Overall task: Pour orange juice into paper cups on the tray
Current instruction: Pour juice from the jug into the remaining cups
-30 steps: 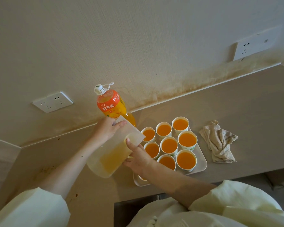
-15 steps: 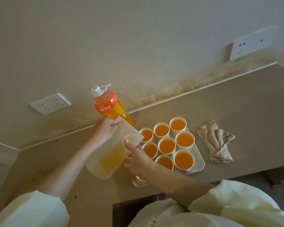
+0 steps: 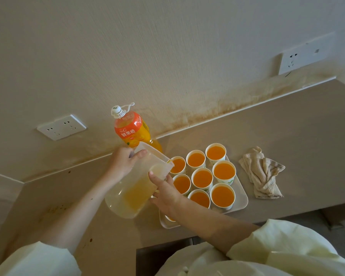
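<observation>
A person tips a translucent pitcher [image 3: 135, 190] toward the paper cup [image 3: 177, 165] at the ten o'clock corner of the white tray [image 3: 241, 198], apparently topping up the last of the set. The left hand [image 3: 124, 162] wraps the pitcher near its rim, and the right hand [image 3: 165, 194] grips its near side with the forefinger laid up the wall. Juice pools low in the pitcher, so a steeper, slow tilt looks needed. Eight cups show orange juice near the brim, while a ninth is mostly hidden under the right wrist. A part-full juice bottle [image 3: 130, 130] stands capped at the pitcher's twelve o'clock.
</observation>
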